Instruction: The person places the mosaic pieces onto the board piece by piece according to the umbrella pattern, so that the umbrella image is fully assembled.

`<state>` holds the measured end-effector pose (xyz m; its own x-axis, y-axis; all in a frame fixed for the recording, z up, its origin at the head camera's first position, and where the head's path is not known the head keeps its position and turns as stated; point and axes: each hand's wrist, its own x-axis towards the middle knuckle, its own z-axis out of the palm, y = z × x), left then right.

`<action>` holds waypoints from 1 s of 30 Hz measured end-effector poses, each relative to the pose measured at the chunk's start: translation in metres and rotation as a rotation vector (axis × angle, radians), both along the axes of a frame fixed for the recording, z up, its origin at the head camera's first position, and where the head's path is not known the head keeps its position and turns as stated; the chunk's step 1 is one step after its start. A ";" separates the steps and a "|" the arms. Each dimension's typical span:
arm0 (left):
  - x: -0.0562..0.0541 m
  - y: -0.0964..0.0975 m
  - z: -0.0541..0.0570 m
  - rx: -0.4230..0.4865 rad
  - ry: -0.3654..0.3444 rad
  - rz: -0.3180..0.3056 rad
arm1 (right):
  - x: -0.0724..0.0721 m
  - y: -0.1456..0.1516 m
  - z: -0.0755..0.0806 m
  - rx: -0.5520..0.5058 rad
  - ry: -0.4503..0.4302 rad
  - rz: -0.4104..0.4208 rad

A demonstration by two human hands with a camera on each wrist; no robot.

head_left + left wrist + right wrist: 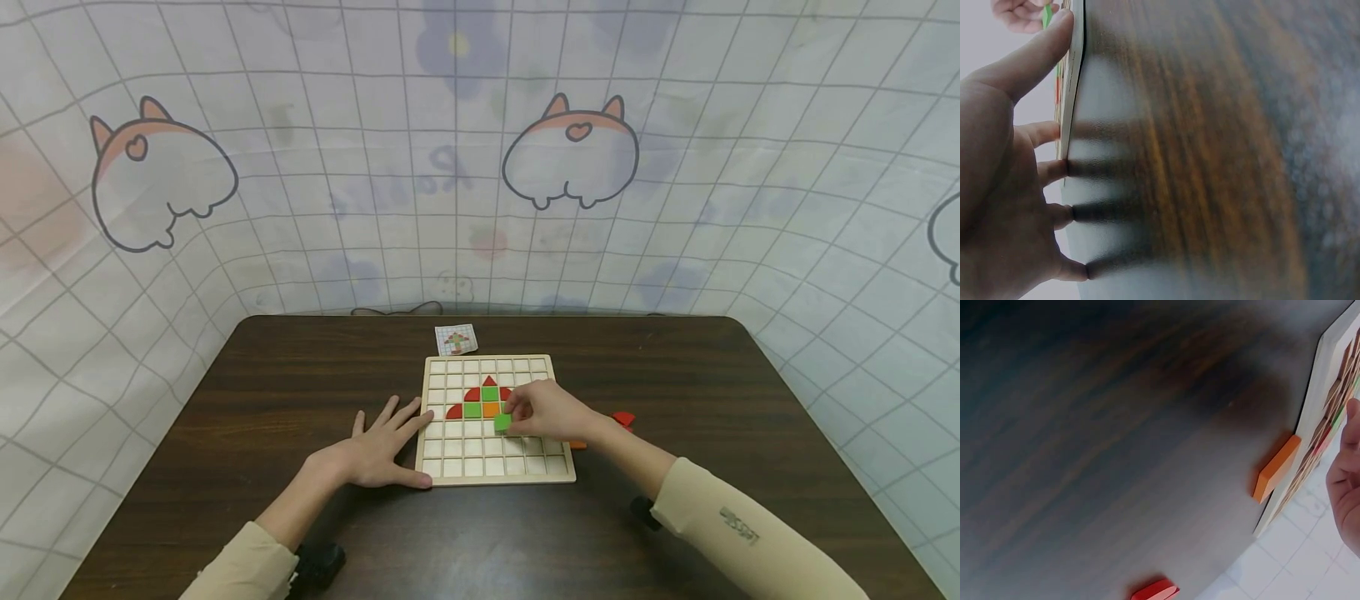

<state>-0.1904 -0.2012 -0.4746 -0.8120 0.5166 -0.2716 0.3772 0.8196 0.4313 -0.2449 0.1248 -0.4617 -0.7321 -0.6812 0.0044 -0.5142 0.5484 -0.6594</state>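
Observation:
A wooden grid board (pixel 453 468) lies flat on the table. Between the thumb and fingers of my right hand (pixel 547 410) is a green square block (pixel 502 422), pinched over the board just below an orange square (pixel 491 409). Set into the cells around it are a red triangle (pixel 489 382), green squares (pixel 472 409) and red quarter-round pieces (pixel 454 412). My left hand (pixel 375 450) is spread at the board's left side, its thumb at the near left corner and a fingertip on the left rim. The right hand and forearm hide part of the board's right side.
Behind the board lies a small pattern card (pixel 456 340) with a coloured figure. Right of the board are loose red pieces (pixel 623 418), and an orange block (pixel 1277 469) lies against its edge. A patterned cloth (pixel 480 167) surrounds the dark wooden table (pixel 300 367).

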 end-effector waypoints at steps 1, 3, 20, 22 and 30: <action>0.000 0.000 0.000 0.001 0.000 -0.001 | 0.000 -0.002 0.000 0.004 0.001 -0.002; 0.000 0.000 0.000 0.002 0.002 -0.003 | 0.000 -0.005 0.000 0.014 0.011 -0.005; -0.001 0.000 -0.002 -0.001 0.011 -0.004 | 0.003 -0.019 -0.002 0.044 0.075 0.012; -0.001 0.000 -0.002 -0.001 0.013 -0.005 | 0.002 -0.020 -0.003 0.051 0.095 0.016; 0.000 0.000 0.000 0.001 0.009 -0.003 | 0.002 -0.022 -0.006 0.086 0.111 0.012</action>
<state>-0.1905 -0.2014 -0.4748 -0.8129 0.5192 -0.2638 0.3836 0.8182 0.4284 -0.2429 0.1032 -0.4673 -0.7220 -0.6914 0.0261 -0.5881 0.5935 -0.5494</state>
